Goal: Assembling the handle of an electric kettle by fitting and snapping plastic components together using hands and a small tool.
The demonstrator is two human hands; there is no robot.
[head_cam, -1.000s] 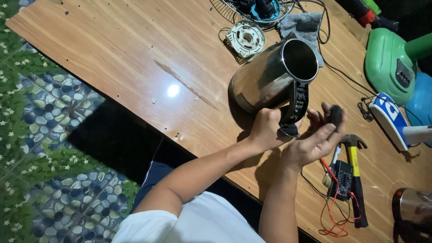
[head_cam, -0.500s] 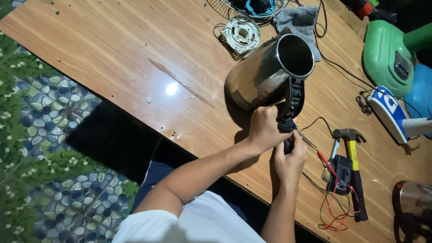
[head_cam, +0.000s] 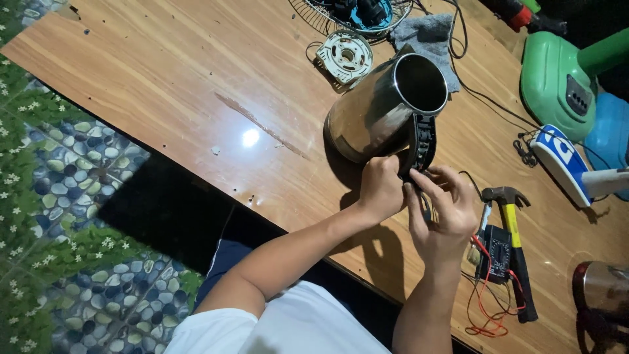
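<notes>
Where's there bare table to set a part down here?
Free: the wide wooden stretch left of the steel kettle, up to the table edge. Crowded: right of both hands, with hammer, black meter and its wires; also behind the kettle, around the round white part.

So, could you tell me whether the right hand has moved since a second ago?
Yes. The right hand has closed in from beside the hammer onto the kettle handle.
</notes>
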